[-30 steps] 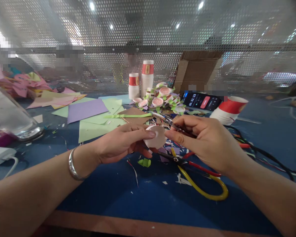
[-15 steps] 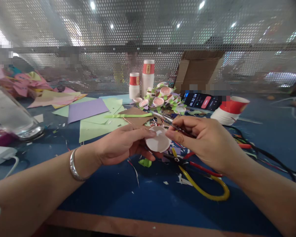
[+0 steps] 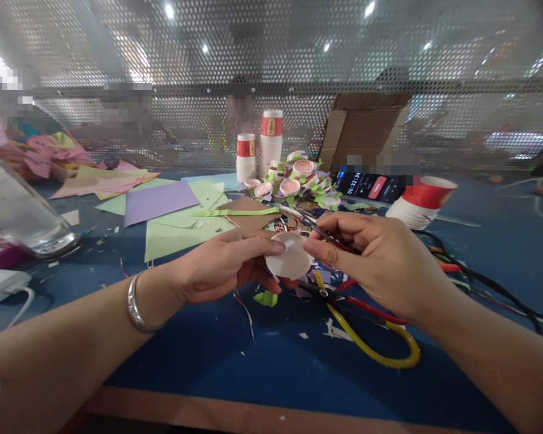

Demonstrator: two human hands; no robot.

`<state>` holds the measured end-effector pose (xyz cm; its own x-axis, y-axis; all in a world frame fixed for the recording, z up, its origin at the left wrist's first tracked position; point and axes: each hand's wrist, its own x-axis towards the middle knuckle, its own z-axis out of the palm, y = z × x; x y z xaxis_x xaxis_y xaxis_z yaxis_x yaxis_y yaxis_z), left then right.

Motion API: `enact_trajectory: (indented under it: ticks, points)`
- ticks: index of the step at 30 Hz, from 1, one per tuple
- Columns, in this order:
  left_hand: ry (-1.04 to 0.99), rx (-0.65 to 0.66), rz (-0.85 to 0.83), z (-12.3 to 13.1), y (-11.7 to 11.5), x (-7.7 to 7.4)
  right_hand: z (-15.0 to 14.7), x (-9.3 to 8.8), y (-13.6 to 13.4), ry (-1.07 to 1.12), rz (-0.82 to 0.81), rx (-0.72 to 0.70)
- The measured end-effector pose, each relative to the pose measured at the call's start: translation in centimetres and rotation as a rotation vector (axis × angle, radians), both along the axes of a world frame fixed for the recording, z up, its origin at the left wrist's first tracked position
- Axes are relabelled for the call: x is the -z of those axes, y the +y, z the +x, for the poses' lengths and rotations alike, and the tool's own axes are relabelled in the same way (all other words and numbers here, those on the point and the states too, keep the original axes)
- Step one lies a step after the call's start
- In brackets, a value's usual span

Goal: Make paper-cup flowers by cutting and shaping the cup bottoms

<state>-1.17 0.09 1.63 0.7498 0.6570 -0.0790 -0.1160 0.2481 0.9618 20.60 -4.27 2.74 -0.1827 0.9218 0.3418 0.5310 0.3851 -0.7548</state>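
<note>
My left hand (image 3: pixel 242 259) is closed on a round white paper cup base (image 3: pixel 287 263), thumb on top and fingers beneath. A small white scrap (image 3: pixel 291 243) lies on the base, near the thumb tip. My right hand (image 3: pixel 366 253) pinches a slim dark tool with a silvery end (image 3: pixel 308 222), whose exact kind I cannot make out. The right thumb and fingertip are at the base's right edge. Below the hands lie scissors with red and yellow handles (image 3: pixel 374 352) and a crumpled green paper scrap (image 3: pixel 266 298).
Behind the hands is a heap of cut cup bases with green tabs (image 3: pixel 290 187). Stacked paper cups (image 3: pixel 271 144) stand behind it. A phone (image 3: pixel 366 185) and more cups (image 3: pixel 420 202) are right; coloured paper sheets (image 3: pixel 160 200) and a glass of water (image 3: pixel 22 205) left.
The cup base and the left fingers have shifted very slightly left. The white scrap on the base sits a little differently; the right hand has hardly moved.
</note>
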Motion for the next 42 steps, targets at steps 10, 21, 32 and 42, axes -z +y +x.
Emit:
enact_trajectory:
  ticks: [10, 21, 32, 42]
  points:
    - [0.006, -0.002, 0.008, 0.26, -0.02, 0.09, -0.39, -0.3, -0.32, 0.025, -0.021, -0.011]
    - [0.099, 0.071, 0.035, 0.39, -0.44, 0.02, -0.44, -0.08, -0.18, -0.012, -0.009, 0.008]
    - [0.05, 0.079, -0.081, 0.46, -0.31, 0.15, -0.43, -0.12, -0.16, 0.022, -0.027, -0.029]
    - [0.008, -0.038, -0.125, 0.55, -0.16, -0.26, -0.06, -0.74, -0.42, 0.077, -0.004, -0.022]
